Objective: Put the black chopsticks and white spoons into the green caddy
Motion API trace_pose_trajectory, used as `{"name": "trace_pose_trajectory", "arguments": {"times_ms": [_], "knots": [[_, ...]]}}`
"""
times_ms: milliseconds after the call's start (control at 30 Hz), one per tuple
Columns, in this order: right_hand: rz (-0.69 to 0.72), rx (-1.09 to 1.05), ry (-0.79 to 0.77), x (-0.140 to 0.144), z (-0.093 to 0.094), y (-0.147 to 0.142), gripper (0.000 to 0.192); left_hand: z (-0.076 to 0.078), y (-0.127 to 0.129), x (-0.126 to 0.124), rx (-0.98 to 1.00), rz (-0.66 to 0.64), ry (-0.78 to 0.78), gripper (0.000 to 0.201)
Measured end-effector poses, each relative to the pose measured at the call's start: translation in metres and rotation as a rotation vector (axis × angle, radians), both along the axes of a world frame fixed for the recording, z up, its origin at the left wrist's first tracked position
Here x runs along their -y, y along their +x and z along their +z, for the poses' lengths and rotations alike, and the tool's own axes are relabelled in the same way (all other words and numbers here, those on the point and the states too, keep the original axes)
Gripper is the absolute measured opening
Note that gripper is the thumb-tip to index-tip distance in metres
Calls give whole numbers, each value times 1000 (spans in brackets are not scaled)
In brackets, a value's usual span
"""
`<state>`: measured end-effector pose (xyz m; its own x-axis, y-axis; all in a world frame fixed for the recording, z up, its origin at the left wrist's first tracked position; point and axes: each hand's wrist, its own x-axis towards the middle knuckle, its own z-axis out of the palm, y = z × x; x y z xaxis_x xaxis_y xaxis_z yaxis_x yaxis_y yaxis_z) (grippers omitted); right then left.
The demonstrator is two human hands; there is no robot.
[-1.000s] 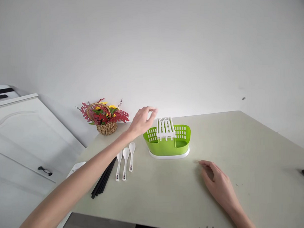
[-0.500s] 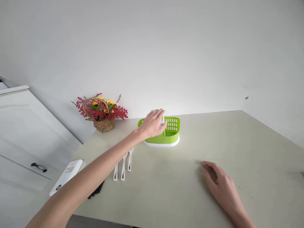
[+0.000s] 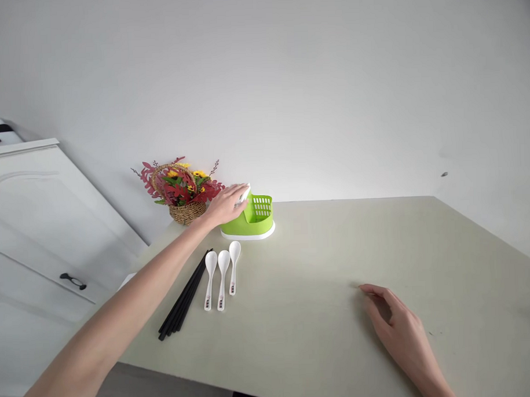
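Observation:
A green utensil caddy with slotted sides and a white base stands upright at the back of the table. My left hand reaches across and is closed around its white top handle, covering part of it. My right hand rests on the table at the right, fingers curved with a gap between thumb and forefinger, holding nothing. In front of the caddy lie three white spoons, bowls pointing away from me. Several black chopsticks lie in a bundle to their left.
A wicker basket of artificial flowers stands by the wall, just left of the caddy. My left forearm mostly covers a white object near the table's left edge. Beside the table is a white cabinet.
My left hand has shifted left with the caddy, toward the flower basket. The spoon bowls and the chopsticks, earlier behind my forearm, now show. My right hand stays about where it was.

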<state>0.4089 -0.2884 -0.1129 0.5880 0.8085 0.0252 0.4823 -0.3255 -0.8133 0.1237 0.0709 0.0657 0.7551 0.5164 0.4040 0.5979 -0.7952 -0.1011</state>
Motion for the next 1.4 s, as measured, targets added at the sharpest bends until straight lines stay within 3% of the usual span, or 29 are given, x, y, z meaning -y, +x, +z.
{"name": "trace_pose_trajectory", "arguments": {"times_ms": [567, 1133, 1400], "knots": [[23, -23, 0, 1, -5, 1, 36, 11, -67, 11, -3, -19, -23, 58], [51, 23, 56, 3, -9, 2, 38, 11, -81, 36, 5, 14, -33, 58], [27, 8, 13, 3, -7, 3, 37, 11, -78, 36, 19, 9, -12, 57]]}}
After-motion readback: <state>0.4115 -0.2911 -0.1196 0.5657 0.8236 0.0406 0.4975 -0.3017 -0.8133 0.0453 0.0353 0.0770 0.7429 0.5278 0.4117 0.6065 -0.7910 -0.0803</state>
